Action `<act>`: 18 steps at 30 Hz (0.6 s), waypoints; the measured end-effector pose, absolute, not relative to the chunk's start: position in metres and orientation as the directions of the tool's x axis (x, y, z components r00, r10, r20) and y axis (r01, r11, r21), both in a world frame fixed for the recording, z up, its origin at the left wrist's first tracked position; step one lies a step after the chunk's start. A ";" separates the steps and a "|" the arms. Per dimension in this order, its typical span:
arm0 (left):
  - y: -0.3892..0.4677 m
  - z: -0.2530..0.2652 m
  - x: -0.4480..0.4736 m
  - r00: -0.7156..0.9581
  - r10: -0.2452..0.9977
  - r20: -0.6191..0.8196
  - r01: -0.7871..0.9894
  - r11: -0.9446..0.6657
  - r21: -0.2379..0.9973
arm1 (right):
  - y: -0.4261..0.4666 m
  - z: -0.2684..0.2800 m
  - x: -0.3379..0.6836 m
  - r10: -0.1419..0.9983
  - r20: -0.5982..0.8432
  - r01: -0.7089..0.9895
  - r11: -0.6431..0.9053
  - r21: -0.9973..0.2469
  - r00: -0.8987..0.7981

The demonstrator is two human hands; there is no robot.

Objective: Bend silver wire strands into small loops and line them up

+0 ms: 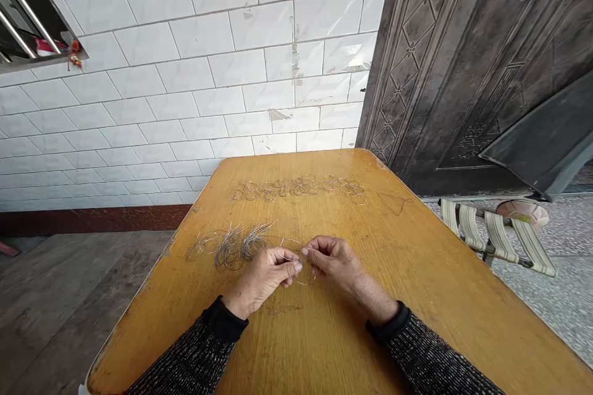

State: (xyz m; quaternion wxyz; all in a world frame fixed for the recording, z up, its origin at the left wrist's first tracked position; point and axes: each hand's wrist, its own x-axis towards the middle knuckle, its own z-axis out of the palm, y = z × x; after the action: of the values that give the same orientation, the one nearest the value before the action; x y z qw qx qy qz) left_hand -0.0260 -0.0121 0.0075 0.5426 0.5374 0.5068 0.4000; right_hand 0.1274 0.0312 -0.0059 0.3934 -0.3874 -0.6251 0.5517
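Note:
Over the middle of the wooden table, my left hand (266, 274) and my right hand (337, 262) nearly meet at the fingertips. Both pinch a thin wire (306, 284), which curves out below and above the fingers; part of it is hidden by them. Just beyond my left hand lies a tangled bundle of thin grey wires (236, 244), with loose ends sticking up. Farther back, several small wire loops (299, 186) are spread in rows across the table.
The table (361, 333) has worn edges and reaches back to a white tiled wall (208, 43). A single bent wire (393, 202) lies near its right edge. A striped folding stool (500, 234) and a round cushion-like object (523, 213) are at the right, before a dark carved door (463, 74).

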 end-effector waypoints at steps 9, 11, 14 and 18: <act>-0.012 0.008 -0.032 0.208 0.971 -0.117 0.031 0.114 0.993 | 0.025 0.006 0.130 0.871 0.028 -0.011 0.026 -1.000 -0.491; -0.012 0.009 -0.032 0.213 0.969 -0.124 0.035 0.119 0.992 | 0.025 0.005 0.129 0.863 0.010 -0.053 -0.020 -0.998 -0.505; -0.013 0.010 -0.031 0.194 0.972 -0.131 0.037 0.126 0.991 | 0.026 0.000 0.128 0.863 0.005 -0.076 -0.039 -0.996 -0.505; -0.013 0.012 -0.031 0.168 0.975 -0.146 0.062 0.137 0.989 | 0.027 -0.004 0.127 0.865 0.015 -0.049 -0.010 -0.999 -0.502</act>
State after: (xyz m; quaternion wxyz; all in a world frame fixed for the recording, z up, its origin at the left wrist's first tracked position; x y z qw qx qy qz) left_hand -0.0305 -0.0134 0.0117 0.5630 0.5165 0.5017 0.4056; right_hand 0.1274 0.0270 -0.0041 0.3657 -0.3396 -0.6009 0.6244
